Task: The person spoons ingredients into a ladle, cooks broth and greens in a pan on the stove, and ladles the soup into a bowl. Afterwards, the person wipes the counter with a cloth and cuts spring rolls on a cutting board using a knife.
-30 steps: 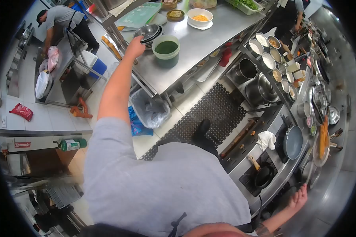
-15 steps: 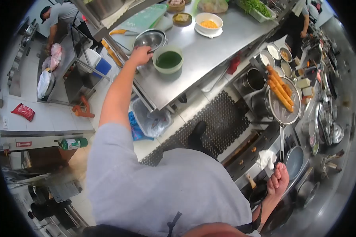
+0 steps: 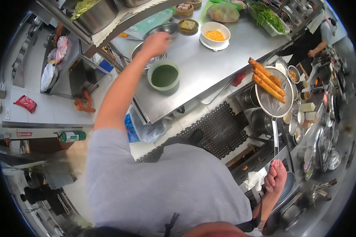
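Note:
My left hand [image 3: 157, 44], slightly blurred, is closed on the rim of a metal bowl [image 3: 168, 30] above the steel table. Below it, more metal bowls [image 3: 137, 53] stand stacked, partly hidden by my forearm. A pale tub of dark green liquid [image 3: 164, 77] is beside the stack. My right hand [image 3: 275, 176] is wrapped round the long handle of a strainer [image 3: 275, 108]. Several golden-brown fried rolls [image 3: 268, 85] lie in the strainer's mesh, which is held over the stove side.
On the steel table [image 3: 194, 83] are a white bowl of orange shreds [image 3: 215, 36], bamboo steamers [image 3: 183, 10] and a tray of greens [image 3: 267, 17]. A shelf [image 3: 124, 19] overhangs the left side. Pans and containers crowd the right counter. A co-worker [image 3: 318, 41] stands at the far right.
My left hand has lifted a metal bowl off the stack and moved it away across the table. The strainer with the fried rolls has shifted slightly left in view.

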`<state>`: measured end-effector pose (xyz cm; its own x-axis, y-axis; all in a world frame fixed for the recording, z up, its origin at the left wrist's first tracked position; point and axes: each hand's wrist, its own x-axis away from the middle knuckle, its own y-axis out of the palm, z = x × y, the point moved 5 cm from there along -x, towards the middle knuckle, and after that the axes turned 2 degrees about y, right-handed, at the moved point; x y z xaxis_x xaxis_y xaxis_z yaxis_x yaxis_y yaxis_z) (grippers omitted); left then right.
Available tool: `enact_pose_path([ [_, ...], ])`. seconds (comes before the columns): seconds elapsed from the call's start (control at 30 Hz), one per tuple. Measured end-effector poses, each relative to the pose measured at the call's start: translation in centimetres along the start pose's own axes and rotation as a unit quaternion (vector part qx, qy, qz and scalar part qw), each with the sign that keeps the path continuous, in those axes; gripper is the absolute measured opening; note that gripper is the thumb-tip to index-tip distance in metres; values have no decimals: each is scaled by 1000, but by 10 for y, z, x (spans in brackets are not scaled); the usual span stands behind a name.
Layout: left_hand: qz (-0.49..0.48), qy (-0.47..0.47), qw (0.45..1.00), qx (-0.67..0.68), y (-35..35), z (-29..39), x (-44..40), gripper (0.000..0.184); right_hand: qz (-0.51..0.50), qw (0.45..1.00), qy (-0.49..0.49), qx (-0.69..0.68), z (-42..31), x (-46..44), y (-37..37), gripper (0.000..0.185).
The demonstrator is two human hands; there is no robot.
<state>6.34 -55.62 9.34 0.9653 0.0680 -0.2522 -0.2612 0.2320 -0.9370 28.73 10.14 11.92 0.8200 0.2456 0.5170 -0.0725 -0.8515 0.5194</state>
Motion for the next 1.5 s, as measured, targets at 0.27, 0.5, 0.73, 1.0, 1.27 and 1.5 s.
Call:
enact_pose_path([
  [0.27, -213, 59, 966, -131, 132, 44, -65, 30, 4, 999, 0, 47, -10, -41, 22, 15],
  [0.5, -63, -117, 991, 26, 14, -15, -9, 27, -22, 991, 34, 125, 12, -70, 85, 14],
  [0.73, 221, -151, 930, 252, -4, -45, 245, 13, -116, 969, 74, 205, 51, -160, 191, 13],
  [1.0, -79, -111, 941, 311, 43, -61, 442, 21, -132, 904, 74, 400, 68, -215, 296, 12],
  [1.27, -151, -122, 937, 289, 50, -117, 508, 25, -16, 811, -72, 581, 89, -184, 354, 18],
  [1.5, -149, -91, 940, 292, 40, -124, 458, 27, -1, 822, -89, 563, 111, -174, 362, 17],
])
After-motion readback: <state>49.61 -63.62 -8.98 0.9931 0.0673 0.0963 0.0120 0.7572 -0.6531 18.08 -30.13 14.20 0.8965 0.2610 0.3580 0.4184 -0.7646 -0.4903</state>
